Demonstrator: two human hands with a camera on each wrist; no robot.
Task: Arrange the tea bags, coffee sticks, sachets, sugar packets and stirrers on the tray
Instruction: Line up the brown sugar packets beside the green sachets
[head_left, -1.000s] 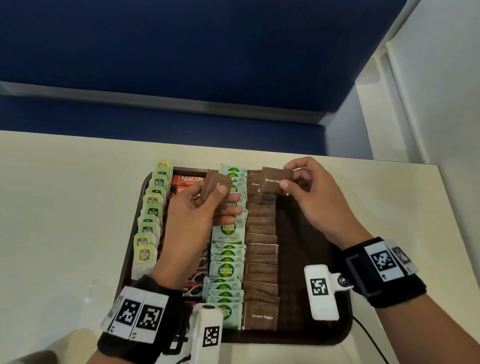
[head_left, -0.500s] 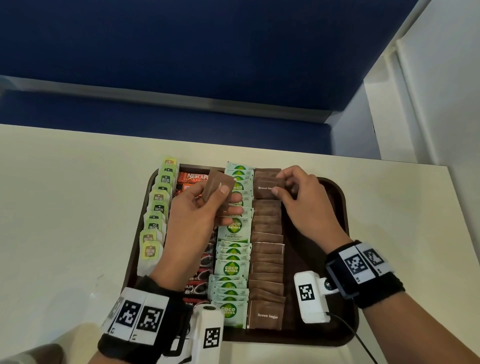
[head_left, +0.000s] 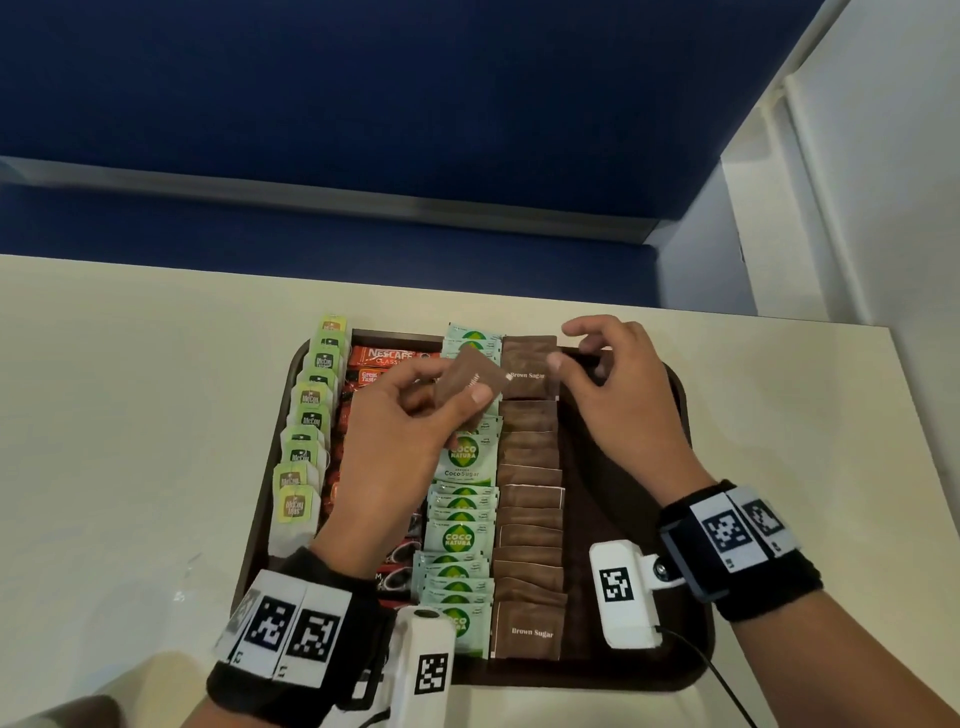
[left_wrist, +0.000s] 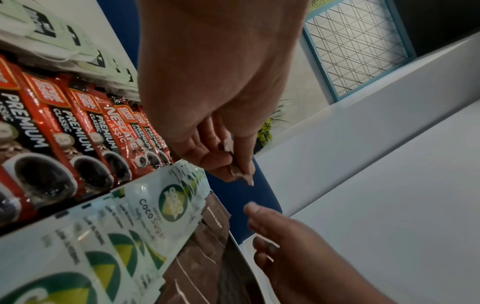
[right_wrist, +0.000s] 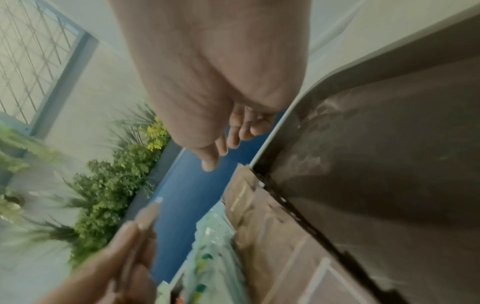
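Brown sugar row filling up! Left hand (head_left: 400, 415) pinches a packet (head_left: 470, 383) above the tray (head_left: 691, 644) at 12 o'clock; right hand (head_left: 618, 400) hovers empty, fingers loose. Next: lay it into the row (head_left: 530, 499).

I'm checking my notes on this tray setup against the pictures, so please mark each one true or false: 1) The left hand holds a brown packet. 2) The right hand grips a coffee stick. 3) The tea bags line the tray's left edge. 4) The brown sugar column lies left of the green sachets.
1) True: the left hand pinches a brown packet.
2) False: the right hand holds nothing, fingers loose above the brown sugar column.
3) True: the tea bags run along the left edge of the tray.
4) False: it lies right of the green sachets.
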